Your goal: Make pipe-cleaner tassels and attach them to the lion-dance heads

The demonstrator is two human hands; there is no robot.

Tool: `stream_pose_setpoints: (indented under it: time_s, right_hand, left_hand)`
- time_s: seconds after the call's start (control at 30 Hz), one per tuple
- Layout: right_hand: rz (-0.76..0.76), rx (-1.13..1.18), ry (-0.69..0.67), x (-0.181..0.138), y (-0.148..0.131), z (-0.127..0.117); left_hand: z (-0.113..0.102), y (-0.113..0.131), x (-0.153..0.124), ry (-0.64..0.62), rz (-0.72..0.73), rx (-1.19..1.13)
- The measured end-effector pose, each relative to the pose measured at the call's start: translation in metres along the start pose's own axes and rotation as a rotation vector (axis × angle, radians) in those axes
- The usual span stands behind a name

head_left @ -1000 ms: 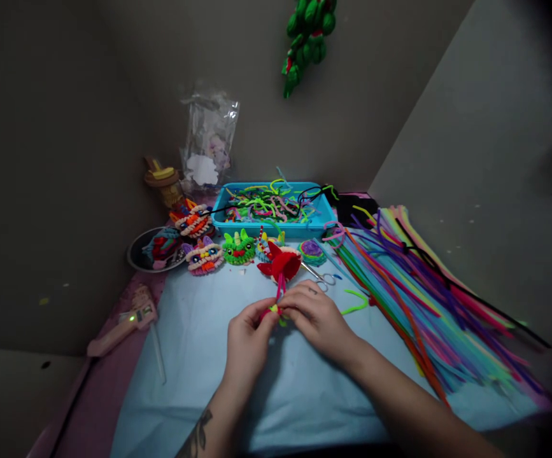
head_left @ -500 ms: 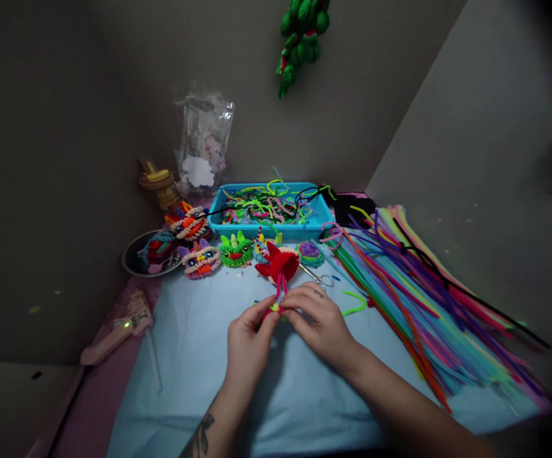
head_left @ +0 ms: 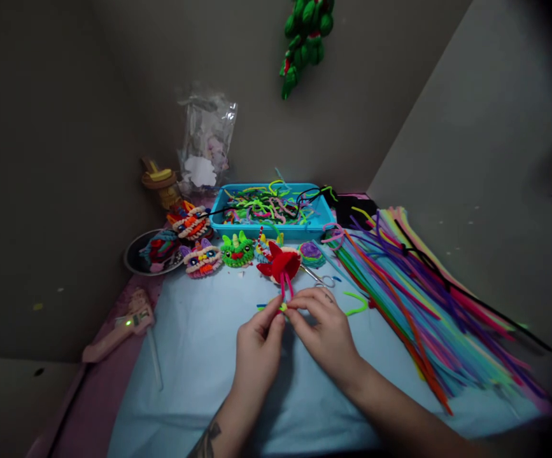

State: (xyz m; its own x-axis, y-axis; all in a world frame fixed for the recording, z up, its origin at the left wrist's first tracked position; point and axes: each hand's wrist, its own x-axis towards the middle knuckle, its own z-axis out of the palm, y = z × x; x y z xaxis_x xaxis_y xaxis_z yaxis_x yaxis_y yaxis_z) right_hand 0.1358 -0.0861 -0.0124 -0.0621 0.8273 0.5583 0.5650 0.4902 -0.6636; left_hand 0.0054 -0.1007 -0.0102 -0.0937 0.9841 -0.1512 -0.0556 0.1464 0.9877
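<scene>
In the head view, the left hand and right hand meet below frame centre, fingertips of each pinched on a small yellow piece. Pink strands rise above the fingertips, overlapping the red piece. Scissors lie right of centre; the blue tray stands at upper centre.

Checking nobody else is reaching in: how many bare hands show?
2: the bare left hand and bare right hand, both nearer than the red fuzzy pointed piece. No others show.
</scene>
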Motion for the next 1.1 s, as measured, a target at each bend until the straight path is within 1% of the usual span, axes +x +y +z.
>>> stream_pose_setpoints:
  time_s: [0.1,0.23,0.43,0.53,0.63,0.77,0.87,0.97,1.03,1.1]
  right_hand:
    - [0.041,0.012,-0.004,-0.003,0.0,0.002]
    - [0.029,-0.025,-0.004,-0.005,0.003,0.006]
    - [-0.013,-0.108,-0.039,-0.006,0.01,0.009]
    - [-0.048,-0.074,-0.058,-0.005,0.011,0.007]
    - [-0.105,-0.051,-0.076,-0.002,0.011,0.002]
    - [-0.211,-0.131,-0.114,0.004,0.01,-0.002]
    - [-0.304,-0.226,-0.16,0.009,0.01,-0.005]
    - [-0.389,-0.307,-0.167,0.014,0.01,-0.007]
    - [-0.407,-0.321,-0.159,0.018,0.01,-0.009]
    - [-0.386,-0.302,-0.157,0.021,0.011,-0.01]
  left_hand:
    - [0.001,-0.001,-0.001,-0.036,-0.032,-0.06]
    - [0.002,0.0,-0.004,-0.069,-0.098,-0.161]
    - [0.002,0.0,-0.002,-0.046,-0.192,-0.262]
    - [-0.001,-0.003,0.002,-0.017,-0.234,-0.322]
    - [-0.003,-0.005,0.006,0.011,-0.246,-0.361]
    - [-0.003,-0.002,0.01,0.009,-0.218,-0.34]
    - [-0.002,0.0,0.014,0.004,-0.164,-0.251]
    - [-0.002,-0.001,0.019,-0.015,-0.077,-0.138]
    - [-0.002,0.0,0.022,-0.036,-0.025,-0.079]
    - [-0.002,0.0,0.025,-0.054,0.008,-0.028]
